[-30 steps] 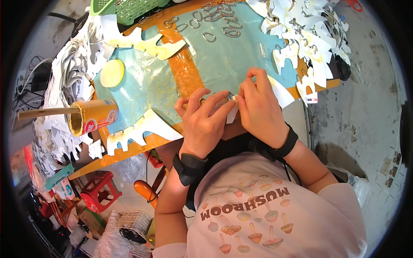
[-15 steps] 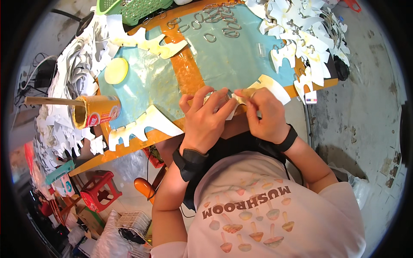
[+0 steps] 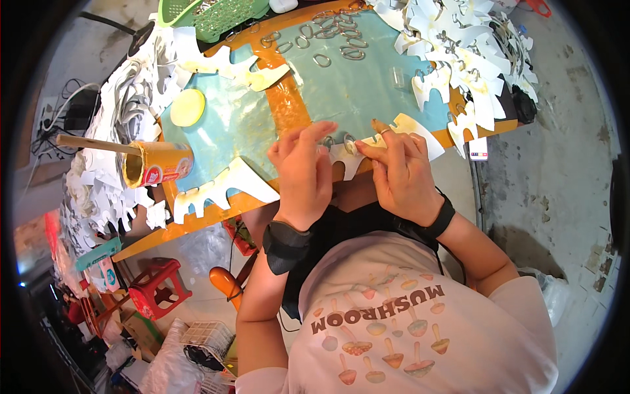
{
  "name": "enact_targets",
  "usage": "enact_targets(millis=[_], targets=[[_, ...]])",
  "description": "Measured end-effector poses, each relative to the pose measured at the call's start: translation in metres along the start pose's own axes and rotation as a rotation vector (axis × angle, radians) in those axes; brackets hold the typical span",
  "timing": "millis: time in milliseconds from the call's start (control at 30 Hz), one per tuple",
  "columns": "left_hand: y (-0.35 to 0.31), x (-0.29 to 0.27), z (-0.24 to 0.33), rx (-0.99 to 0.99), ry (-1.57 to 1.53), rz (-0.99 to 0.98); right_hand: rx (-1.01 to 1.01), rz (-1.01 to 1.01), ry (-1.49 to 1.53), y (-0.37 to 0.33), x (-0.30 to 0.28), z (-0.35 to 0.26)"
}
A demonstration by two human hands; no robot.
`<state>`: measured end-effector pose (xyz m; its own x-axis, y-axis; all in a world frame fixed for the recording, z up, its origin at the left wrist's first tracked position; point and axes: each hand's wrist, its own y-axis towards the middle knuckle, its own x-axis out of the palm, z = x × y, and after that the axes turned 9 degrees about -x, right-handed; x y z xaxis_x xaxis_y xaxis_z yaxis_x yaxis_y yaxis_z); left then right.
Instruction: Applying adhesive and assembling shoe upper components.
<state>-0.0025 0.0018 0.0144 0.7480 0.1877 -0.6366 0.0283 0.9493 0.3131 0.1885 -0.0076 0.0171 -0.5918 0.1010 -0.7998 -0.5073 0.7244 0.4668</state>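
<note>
At the table's near edge lies a white cut-out piece (image 3: 345, 156) with curved notches and yellowish stains. Two metal rings (image 3: 348, 140) sit along its upper edge. My left hand (image 3: 303, 174) is raised just left of the piece, fingers apart, with nothing visible in them. Bent over the piece's right part, my right hand (image 3: 408, 172) has its fingertips pressed together at its edge beside the rings; its grip is partly hidden. To the left lies another notched white piece (image 3: 226, 190). Several loose metal rings (image 3: 321, 60) are scattered at the table's far side.
An orange can (image 3: 161, 164) with a wooden stick (image 3: 98, 144) stands left, near a round yellow disc (image 3: 188, 107). Piles of white cut-outs (image 3: 453, 39) cover the far right; more stacks (image 3: 121, 121) lie left. A green basket (image 3: 216, 18) stands at the back. A red stool (image 3: 159, 289) is on the floor.
My left hand has drawn back left from the piece and its fingers have lifted off. My right hand's fingers have shifted over it, and the rings on its edge now show.
</note>
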Motion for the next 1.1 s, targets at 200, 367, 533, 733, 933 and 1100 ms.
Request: enact_targets(millis=[200, 367, 533, 733, 933, 1100], targets=[[0.014, -0.003, 0.013, 0.168, 0.286, -0.053, 0.003, -0.026, 0.008, 0.001, -0.004, -0.002], [0.02, 0.0, 0.017, 0.187, 0.28, -0.111, 0.022, -0.002, 0.039, -0.002, -0.002, -0.001], [0.018, 0.003, 0.016, 0.229, 0.309, -0.103, 0.058, 0.021, 0.03, -0.006, 0.003, 0.001], [0.014, 0.008, 0.011, 0.279, 0.399, -0.088, 0.1, 0.072, 0.091, -0.007, 0.005, 0.001], [-0.003, 0.01, 0.005, 0.315, 0.503, -0.032, 0.08, -0.025, 0.006, -0.006, -0.002, 0.002], [-0.016, 0.006, 0.001, 0.268, 0.477, 0.003, 0.001, -0.133, -0.116, -0.008, -0.008, -0.002]])
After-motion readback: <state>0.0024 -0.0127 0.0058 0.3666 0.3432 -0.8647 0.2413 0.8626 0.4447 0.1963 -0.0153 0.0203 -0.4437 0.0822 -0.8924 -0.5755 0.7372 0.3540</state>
